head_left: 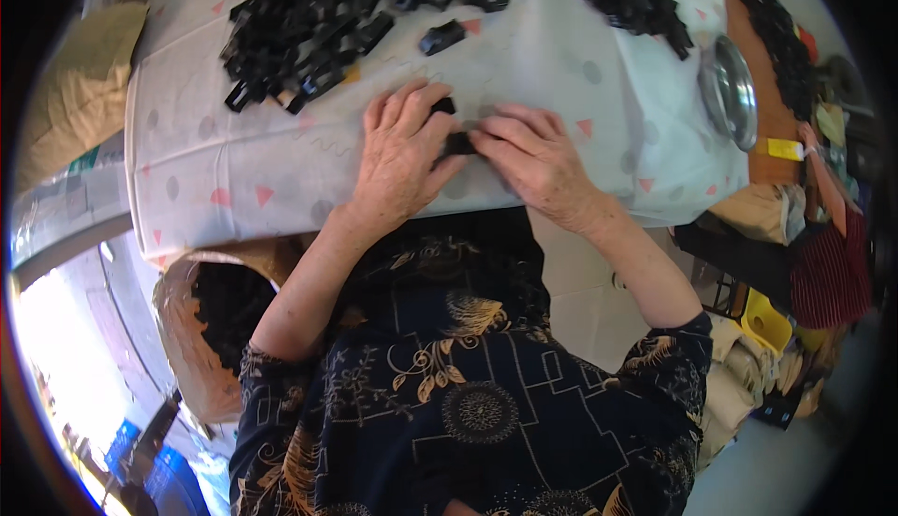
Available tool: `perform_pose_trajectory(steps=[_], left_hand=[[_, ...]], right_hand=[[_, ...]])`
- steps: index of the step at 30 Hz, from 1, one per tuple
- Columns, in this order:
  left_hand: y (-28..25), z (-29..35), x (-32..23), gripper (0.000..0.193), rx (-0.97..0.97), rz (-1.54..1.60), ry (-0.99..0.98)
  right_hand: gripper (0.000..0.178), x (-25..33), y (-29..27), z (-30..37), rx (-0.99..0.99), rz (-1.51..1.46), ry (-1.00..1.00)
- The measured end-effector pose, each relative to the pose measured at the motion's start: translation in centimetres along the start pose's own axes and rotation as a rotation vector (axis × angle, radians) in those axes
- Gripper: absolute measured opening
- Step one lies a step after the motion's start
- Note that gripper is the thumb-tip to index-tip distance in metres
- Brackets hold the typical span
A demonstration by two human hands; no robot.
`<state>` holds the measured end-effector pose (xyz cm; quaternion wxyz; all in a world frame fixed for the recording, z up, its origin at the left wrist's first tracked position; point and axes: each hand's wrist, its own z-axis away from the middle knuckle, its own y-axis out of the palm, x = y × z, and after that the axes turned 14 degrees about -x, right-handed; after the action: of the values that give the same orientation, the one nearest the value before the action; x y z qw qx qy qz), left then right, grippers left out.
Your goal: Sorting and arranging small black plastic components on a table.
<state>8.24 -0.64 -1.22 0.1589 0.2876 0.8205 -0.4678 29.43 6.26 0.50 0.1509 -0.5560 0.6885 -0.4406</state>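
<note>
Just above the near edge of the cloth-covered table, both my hands meet at a small black plastic part (458,145). My left hand (398,160) has its fingers curled and the thumb against the part's left end. Another dark bit (443,105) shows by the left fingertips; I cannot tell whether it belongs to the same part. The fingers of my right hand (541,159) pinch the right end. Beyond the hands lies a single black plastic piece (441,38), next to a large heap of similar black pieces (309,34) at the far left.
A second heap of black pieces (636,1) lies at the far right of the patterned tablecloth (281,174). A round metal dish (732,93) stands at the right edge. Another person's arm (823,174) is further right. An opened bag (178,329) of black pieces stands below left.
</note>
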Motion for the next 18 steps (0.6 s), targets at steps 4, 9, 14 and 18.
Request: perform_pose_trajectory(steps=[4, 9, 14, 18], left_hand=[[-0.5, 0.3, 0.1, 0.049, -0.071, 0.013, -0.076], [-1.8, 0.8, 2.0, 0.042, -0.17, -0.15, -0.199], [-1.2, 0.3, 2.1, 0.033, -0.112, -0.16, -0.133], [-0.6, -0.6, 2.4, 0.03, -0.101, -0.122, -0.077]], right_hand=[[0.038, -2.8, -1.6, -0.2, -0.098, -0.071, 0.126], [0.025, -14.9, -5.9, 1.0, -0.497, 0.24, 0.513], [0.04, -23.0, -7.6, 0.5, -0.48, 0.339, 0.837], [0.046, -22.8, -6.9, -1.5, -0.34, 0.332, 0.968]])
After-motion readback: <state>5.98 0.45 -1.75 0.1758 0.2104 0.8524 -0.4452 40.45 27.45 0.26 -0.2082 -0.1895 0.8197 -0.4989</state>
